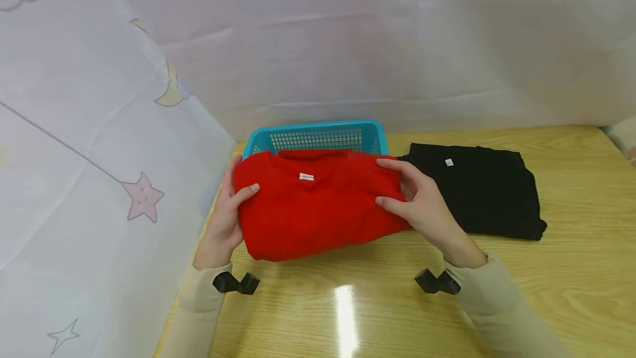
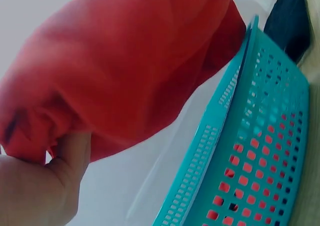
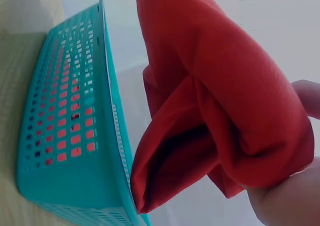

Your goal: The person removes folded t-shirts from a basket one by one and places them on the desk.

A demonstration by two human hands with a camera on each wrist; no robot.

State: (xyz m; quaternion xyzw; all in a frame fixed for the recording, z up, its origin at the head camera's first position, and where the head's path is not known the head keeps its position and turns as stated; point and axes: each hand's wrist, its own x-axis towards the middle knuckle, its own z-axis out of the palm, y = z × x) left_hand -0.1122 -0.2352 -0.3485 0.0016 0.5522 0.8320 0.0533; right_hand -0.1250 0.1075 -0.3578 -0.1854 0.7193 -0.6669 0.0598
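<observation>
A: Shirt (image 1: 318,209), red, folded: left hand (image 1: 223,220) and right hand (image 1: 422,203) each grasping an end, held over near rim of teal basket (image 1: 318,131)

B: Step, likely: placing. Next calls for lowering level; black shirt (image 1: 482,192) waits on tabletop (image 1: 571,269)

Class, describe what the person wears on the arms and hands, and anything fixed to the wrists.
Both hands are bare, with no gloves or rings visible. The left hand and the right hand emerge from long, close-fitting cream sleeves. A small black mount sits under each wrist: the left mount and the right mount.
</observation>
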